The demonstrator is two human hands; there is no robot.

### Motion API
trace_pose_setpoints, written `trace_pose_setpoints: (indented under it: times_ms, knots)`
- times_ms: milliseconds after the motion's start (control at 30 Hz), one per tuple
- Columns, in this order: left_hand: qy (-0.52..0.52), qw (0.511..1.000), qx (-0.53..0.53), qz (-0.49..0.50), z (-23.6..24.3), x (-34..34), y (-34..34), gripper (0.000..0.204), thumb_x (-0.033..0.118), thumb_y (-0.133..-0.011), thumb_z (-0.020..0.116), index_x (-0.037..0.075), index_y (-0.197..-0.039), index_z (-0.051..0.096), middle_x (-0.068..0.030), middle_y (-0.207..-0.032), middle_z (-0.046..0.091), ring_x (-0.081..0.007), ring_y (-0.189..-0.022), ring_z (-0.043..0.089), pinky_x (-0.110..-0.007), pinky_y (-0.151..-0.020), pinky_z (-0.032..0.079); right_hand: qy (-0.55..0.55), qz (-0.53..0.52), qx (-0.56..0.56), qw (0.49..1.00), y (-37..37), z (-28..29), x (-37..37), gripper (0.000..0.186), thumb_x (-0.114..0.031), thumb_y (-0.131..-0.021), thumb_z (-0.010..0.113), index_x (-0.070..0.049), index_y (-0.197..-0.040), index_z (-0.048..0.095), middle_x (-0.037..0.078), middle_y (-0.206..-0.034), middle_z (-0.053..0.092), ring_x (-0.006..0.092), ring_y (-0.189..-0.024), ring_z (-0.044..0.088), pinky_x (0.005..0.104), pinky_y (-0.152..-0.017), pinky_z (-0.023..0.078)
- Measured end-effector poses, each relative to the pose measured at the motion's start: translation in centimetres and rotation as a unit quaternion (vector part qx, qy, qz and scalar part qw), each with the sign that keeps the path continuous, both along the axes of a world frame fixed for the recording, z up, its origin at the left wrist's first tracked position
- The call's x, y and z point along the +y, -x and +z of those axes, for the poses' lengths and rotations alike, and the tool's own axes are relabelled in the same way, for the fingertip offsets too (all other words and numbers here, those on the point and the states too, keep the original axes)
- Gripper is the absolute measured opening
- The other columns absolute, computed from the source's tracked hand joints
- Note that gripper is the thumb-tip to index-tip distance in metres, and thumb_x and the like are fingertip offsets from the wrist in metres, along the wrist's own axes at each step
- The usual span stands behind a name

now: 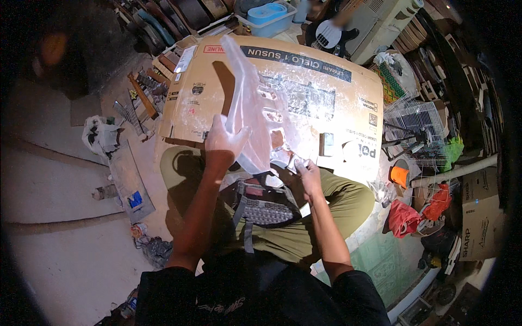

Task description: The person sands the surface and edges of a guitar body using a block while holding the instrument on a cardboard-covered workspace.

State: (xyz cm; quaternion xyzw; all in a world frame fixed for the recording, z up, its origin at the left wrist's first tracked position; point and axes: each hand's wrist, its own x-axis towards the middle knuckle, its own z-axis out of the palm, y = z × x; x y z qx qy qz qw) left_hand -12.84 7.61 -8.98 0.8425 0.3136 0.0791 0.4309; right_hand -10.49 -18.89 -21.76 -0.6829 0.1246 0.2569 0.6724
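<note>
In front of me stands a pale pinkish, dust-covered carved board (255, 133) with a long pointed horn at the top and a row of cut-out hollows along its right side; it looks like a guitar body. My left hand (225, 141) is closed round its left edge, the thumb lying on the face. At the board's lower right end my right hand (309, 176) pinches with closed fingers; a small pale piece shows at the fingertips, too hidden to name. A dark grey patterned bag (263, 206) lies in my lap, under the board's lower end.
A flattened, dusty cardboard sheet (206, 76) lies under the work. Wood offcuts and a hammer-like wooden handle (142, 98) are at the left, with a white plastic bag (100, 136). To the right are a wire cage (416, 127), a red bag (403, 218) and a cardboard box (478, 212).
</note>
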Motion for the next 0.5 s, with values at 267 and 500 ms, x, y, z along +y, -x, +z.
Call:
trace_pose_setpoints:
  times_ms: [267, 500]
  knots:
    - [-0.058, 0.989, -0.025, -0.135, 3.8, -2.6, -7.2, 0.064, 0.03, -0.076, 0.073, -0.006, -0.119, 0.042, -0.0312, -0.111, 0.06, -0.0447, -0.102, 0.061, -0.049, -0.09, 0.048, -0.101, 0.003, 0.125, 0.987, -1.0, 0.1, 0.4, 0.02, -0.023, -0.092, 0.069, -0.005, -0.092, 0.058, 0.002, -0.082, 0.061, 0.0106, -0.071, 0.056, 0.029, -0.066, 0.053]
    - [0.088, 0.951, -0.045, -0.294, -0.5, -0.9, -15.6, 0.085, 0.017, -0.075, 0.069, -0.005, -0.145, 0.026, -0.028, -0.122, 0.058, -0.036, -0.109, 0.062, -0.04, -0.092, 0.051, 0.138, 0.087, -0.243, 0.956, -2.5, 1.3, 0.6, 0.024, -0.017, -0.088, 0.068, 0.003, -0.096, 0.058, 0.02, -0.084, 0.064, 0.0332, -0.076, 0.062, 0.0389, -0.072, 0.049]
